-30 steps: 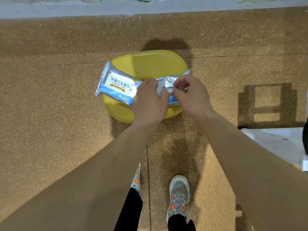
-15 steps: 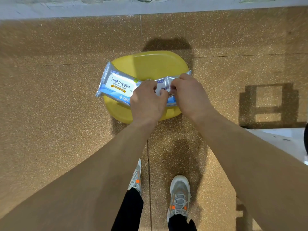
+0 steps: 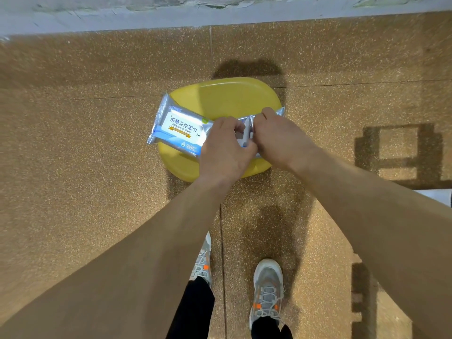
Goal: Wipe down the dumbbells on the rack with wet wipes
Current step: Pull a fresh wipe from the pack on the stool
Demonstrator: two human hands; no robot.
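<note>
A silver and blue pack of wet wipes [image 3: 179,128] lies across a yellow plastic stool [image 3: 225,99] in the head view. My left hand [image 3: 223,150] grips the middle of the pack. My right hand [image 3: 276,139] pinches the pack's flap right beside the left thumb, and a white strip [image 3: 244,137] shows between the two hands. The pack's right end [image 3: 280,110] sticks out past my right knuckles. No dumbbells or rack are in view.
The floor is speckled brown rubber with seams, and a grey wall base [image 3: 220,13] runs along the top. My two grey and orange shoes [image 3: 267,287] stand below the stool. A white object's corner [image 3: 437,194] shows at the right edge.
My right hand has slid left and closed up against my left hand over the pack's flap. The pack and stool have stayed where they were.
</note>
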